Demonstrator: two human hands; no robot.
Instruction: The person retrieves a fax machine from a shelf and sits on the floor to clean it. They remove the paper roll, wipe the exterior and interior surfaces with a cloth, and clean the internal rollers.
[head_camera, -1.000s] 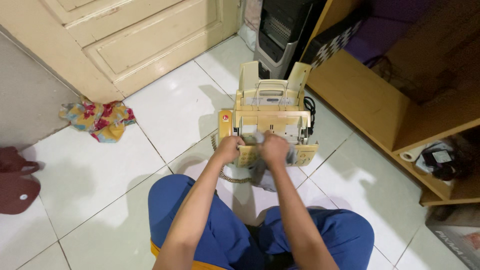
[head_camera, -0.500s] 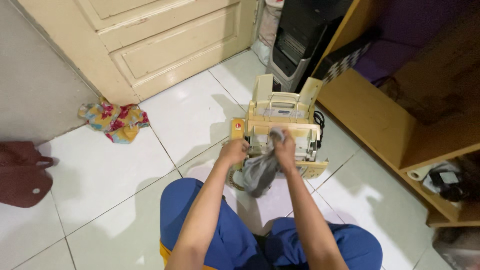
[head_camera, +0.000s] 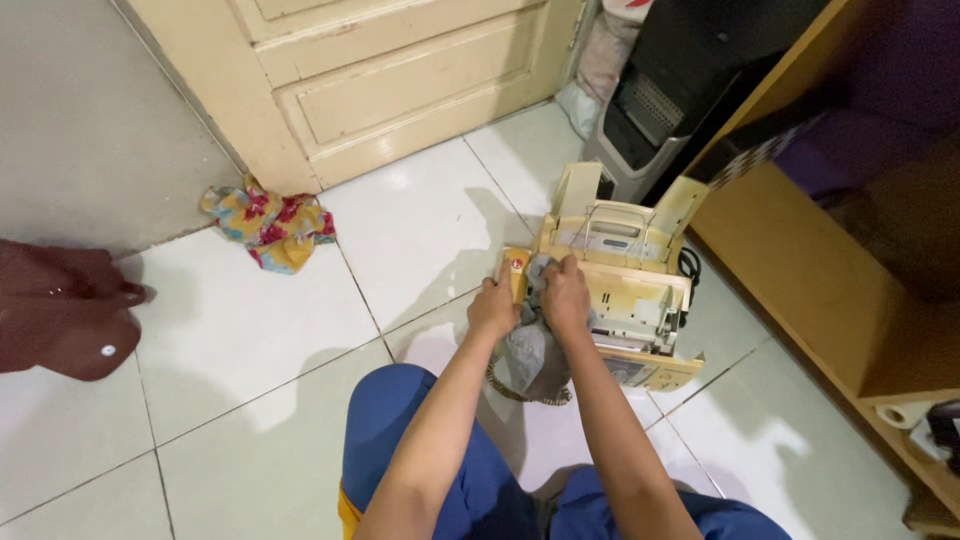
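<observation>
A yellowed old fax machine (head_camera: 640, 290) with a raised paper tray sits on the white tiled floor before my knees. My right hand (head_camera: 566, 297) grips a grey cloth (head_camera: 532, 355) and presses it onto the machine's left part, near the handset. The cloth hangs down toward the coiled cord (head_camera: 520, 395). My left hand (head_camera: 493, 308) rests closed against the machine's left edge, steadying it beside the cloth. Whether it also pinches the cloth is unclear.
A wooden shelf unit (head_camera: 800, 260) stands to the right, a dark computer tower (head_camera: 680, 90) behind the machine. A cream door (head_camera: 400, 70) is at the back. A crumpled floral rag (head_camera: 270, 222) and a maroon bag (head_camera: 60, 320) lie on the left.
My right hand has moved with the cloth from the machine's middle to its left side, close to my left hand. The view has shifted left, so everything sits further right.
</observation>
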